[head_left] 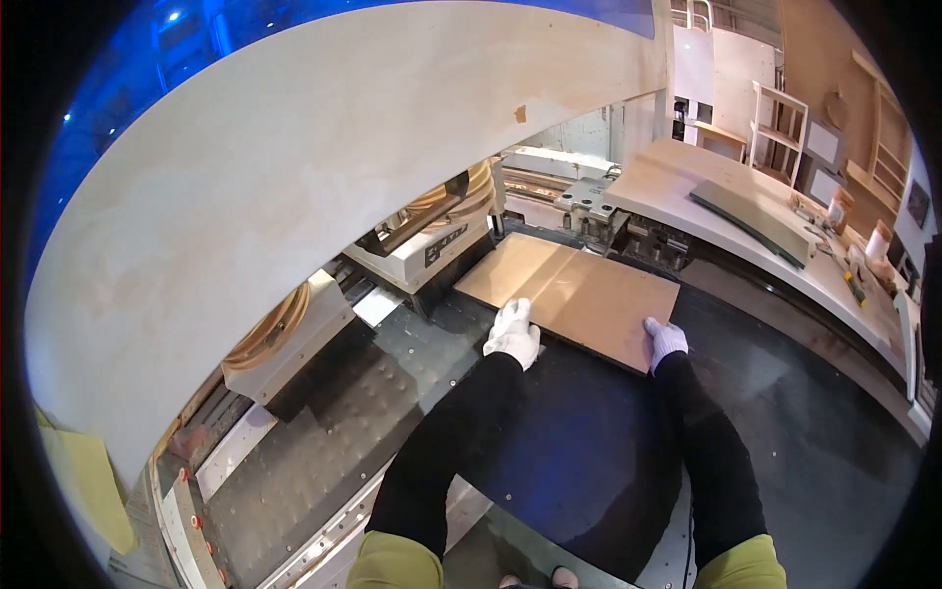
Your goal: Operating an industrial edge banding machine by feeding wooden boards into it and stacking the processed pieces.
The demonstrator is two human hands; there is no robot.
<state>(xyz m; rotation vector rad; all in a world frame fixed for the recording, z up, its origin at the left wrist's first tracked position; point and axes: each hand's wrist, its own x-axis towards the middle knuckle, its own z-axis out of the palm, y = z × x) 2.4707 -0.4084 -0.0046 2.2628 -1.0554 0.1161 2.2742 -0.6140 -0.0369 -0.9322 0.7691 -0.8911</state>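
A dark, smooth machine table [579, 452] is seen across the centre and lower frame, with a bluish sheen on it. The upper left is filled by a large pale cover [245, 167], its face smudged and bordered above by a blue pane [113, 123]. At upper right, a pale bench top [687, 182] is occupied by a dark green panel [751, 228] and small tools; a white rack [780, 123] is noted behind it.

The board [579, 290] is located at the centre, above the table. It is rectangular and tan, its smooth face crossed by a light streak, its near edge dark. Its near right corner is held by the gloved right hand [666, 339]. Its near edge is touched by the curled, gloved left hand [513, 335]; whether it is gripped there cannot be told.
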